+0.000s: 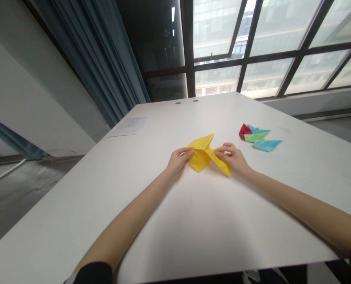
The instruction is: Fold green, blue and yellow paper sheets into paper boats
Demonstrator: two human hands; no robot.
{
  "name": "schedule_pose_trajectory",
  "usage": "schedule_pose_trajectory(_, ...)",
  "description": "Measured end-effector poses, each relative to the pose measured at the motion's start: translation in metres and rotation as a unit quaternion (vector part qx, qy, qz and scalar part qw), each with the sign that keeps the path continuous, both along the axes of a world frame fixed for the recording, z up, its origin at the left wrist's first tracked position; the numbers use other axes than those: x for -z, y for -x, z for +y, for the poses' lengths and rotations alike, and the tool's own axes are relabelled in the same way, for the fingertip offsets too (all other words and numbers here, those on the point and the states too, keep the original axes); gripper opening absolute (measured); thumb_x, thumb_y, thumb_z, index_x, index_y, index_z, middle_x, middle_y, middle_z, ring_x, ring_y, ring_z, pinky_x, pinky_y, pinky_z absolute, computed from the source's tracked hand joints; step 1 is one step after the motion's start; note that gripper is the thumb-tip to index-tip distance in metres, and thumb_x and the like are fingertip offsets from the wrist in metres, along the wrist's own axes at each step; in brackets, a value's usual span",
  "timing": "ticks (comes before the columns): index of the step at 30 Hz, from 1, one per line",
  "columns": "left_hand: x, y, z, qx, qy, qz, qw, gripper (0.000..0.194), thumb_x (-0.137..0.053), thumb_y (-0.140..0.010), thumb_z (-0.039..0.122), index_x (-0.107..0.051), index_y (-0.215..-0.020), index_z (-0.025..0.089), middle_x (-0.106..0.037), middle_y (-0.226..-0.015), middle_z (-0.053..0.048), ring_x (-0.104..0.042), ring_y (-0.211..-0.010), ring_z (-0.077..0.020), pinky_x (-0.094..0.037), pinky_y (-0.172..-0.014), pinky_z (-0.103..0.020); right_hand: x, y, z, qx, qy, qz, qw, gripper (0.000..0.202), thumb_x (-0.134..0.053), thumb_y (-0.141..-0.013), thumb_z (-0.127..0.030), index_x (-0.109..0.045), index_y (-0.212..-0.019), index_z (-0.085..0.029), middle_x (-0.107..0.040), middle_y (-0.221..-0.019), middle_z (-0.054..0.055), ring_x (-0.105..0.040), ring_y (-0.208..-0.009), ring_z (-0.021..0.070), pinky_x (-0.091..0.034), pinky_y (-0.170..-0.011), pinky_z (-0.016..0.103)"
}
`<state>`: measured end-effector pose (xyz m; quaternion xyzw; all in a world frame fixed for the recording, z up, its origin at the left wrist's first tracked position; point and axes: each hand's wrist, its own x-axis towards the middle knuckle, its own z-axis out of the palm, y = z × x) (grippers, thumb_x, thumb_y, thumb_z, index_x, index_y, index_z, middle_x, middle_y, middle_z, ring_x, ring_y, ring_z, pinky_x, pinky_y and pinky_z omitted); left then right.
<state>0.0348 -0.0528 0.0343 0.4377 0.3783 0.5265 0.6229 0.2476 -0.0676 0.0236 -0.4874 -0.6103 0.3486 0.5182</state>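
Observation:
A partly folded sheet of yellow origami paper (201,157) is held just above the white table (175,221), its flaps pointing several ways. My left hand (179,159) pinches its left side between thumb and fingers. On the other side, my right hand (231,156) grips a narrower folded part with thumb and forefinger, and a pointed flap hangs below that grip. The fingertips hide small parts of the creases.
Right of my hands lie folded paper pieces: red (244,131), green (256,137) and a blue one (267,145) nearest me. Another blue piece (260,130) sits behind the green. A printed sheet (128,126) lies at the table's left edge. Windows stand beyond.

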Motion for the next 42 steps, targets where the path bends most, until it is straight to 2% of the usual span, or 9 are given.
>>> schedule_pose_trajectory(5,-0.004,0.007,0.003,-0.078,-0.140,0.191,0.968,0.015,-0.071,-0.060,0.029,-0.069,-0.071,0.019,-0.053,-0.116,-0.007,-0.047,-0.109,-0.0229,-0.041,-0.086,-0.030,-0.008,-0.008,-0.002,0.017,-0.163,-0.167,0.972,0.025,-0.055,-0.075,-0.046,-0.066,-0.079,-0.023,-0.040,-0.129,0.006,-0.037,-0.119,0.0260,-0.031,-0.098,0.045)
schedule_pose_trajectory(9,-0.014,0.012,-0.001,-0.044,-0.223,0.249,0.941,0.009,-0.067,-0.067,0.027,-0.069,-0.073,0.021,-0.063,-0.091,-0.006,-0.050,-0.103,-0.0221,-0.035,-0.094,-0.033,-0.019,-0.010,-0.009,-0.032,-0.228,-0.248,0.941,0.024,-0.047,-0.081,-0.042,-0.061,-0.083,-0.022,-0.032,-0.139,0.005,-0.028,-0.126,0.0269,-0.024,-0.101,0.047)
schedule_pose_trajectory(20,-0.042,0.010,-0.021,0.069,-0.364,0.389,0.844,0.020,-0.053,-0.078,0.029,-0.066,-0.091,0.022,-0.067,-0.088,-0.004,-0.057,-0.086,-0.0191,-0.029,-0.096,-0.036,-0.027,-0.002,-0.017,-0.141,-0.282,-0.244,0.917,0.015,-0.043,-0.084,-0.033,-0.053,-0.082,-0.022,-0.057,-0.114,0.009,-0.043,-0.114,0.0234,-0.032,-0.096,0.045)
schedule_pose_trajectory(23,-0.048,0.010,-0.025,0.122,-0.355,0.385,0.843,0.026,-0.049,-0.081,0.033,-0.063,-0.095,0.018,-0.066,-0.090,-0.004,-0.058,-0.082,-0.0176,-0.040,-0.083,-0.030,-0.028,-0.001,-0.016,-0.161,-0.255,-0.177,0.937,0.013,-0.047,-0.083,-0.033,-0.054,-0.082,-0.021,-0.059,-0.098,0.008,-0.051,-0.099,0.0210,-0.038,-0.090,0.041)
schedule_pose_trajectory(27,-0.051,0.007,-0.028,0.154,-0.282,0.326,0.889,0.031,-0.046,-0.082,0.040,-0.062,-0.092,0.015,-0.065,-0.089,-0.005,-0.058,-0.079,-0.0161,-0.044,-0.071,-0.025,-0.026,0.002,-0.017,-0.223,-0.116,-0.031,0.967,0.017,-0.052,-0.081,-0.037,-0.055,-0.082,-0.021,-0.058,-0.089,0.005,-0.054,-0.085,0.0172,-0.044,-0.079,0.033)
schedule_pose_trajectory(33,-0.044,0.002,-0.025,0.112,-0.258,0.309,0.909,0.032,-0.047,-0.082,0.037,-0.048,-0.107,0.017,-0.062,-0.083,-0.004,-0.058,-0.071,-0.0143,-0.045,-0.064,-0.026,-0.025,0.011,-0.022,-0.241,0.142,0.153,0.948,0.027,-0.064,-0.067,-0.045,-0.057,-0.074,-0.020,-0.060,-0.070,-0.001,-0.055,-0.061,0.0129,-0.043,-0.057,0.025)
schedule_pose_trajectory(35,-0.041,0.002,-0.024,0.010,-0.331,0.370,0.868,0.029,-0.051,-0.080,0.033,-0.049,-0.104,0.017,-0.059,-0.093,-0.006,-0.056,-0.081,-0.0157,-0.044,-0.072,-0.029,-0.024,0.013,-0.020,-0.214,0.164,0.186,0.945,0.031,-0.068,-0.061,-0.047,-0.058,-0.072,-0.020,-0.060,-0.067,-0.001,-0.055,-0.058,0.0124,-0.043,-0.055,0.024)
schedule_pose_trajectory(38,-0.036,0.002,-0.024,-0.120,-0.422,0.485,0.756,0.019,-0.051,-0.079,0.028,-0.053,-0.095,0.017,-0.055,-0.094,-0.007,-0.050,-0.088,-0.0183,-0.040,-0.078,-0.033,-0.023,0.014,-0.015,-0.146,0.151,0.218,0.953,0.036,-0.071,-0.054,-0.048,-0.058,-0.071,-0.020,-0.061,-0.067,-0.002,-0.055,-0.057,0.0119,-0.043,-0.054,0.024)
schedule_pose_trajectory(42,-0.031,-0.003,-0.033,-0.085,-0.526,0.599,0.597,0.020,-0.048,-0.080,0.029,-0.055,-0.095,0.018,-0.053,-0.092,-0.008,-0.048,-0.083,-0.0189,-0.038,-0.072,-0.033,-0.020,0.014,-0.013,-0.078,0.133,0.225,0.962,0.035,-0.071,-0.054,-0.048,-0.057,-0.070,-0.020,-0.061,-0.064,-0.002,-0.053,-0.054,0.0115,-0.042,-0.051,0.024)
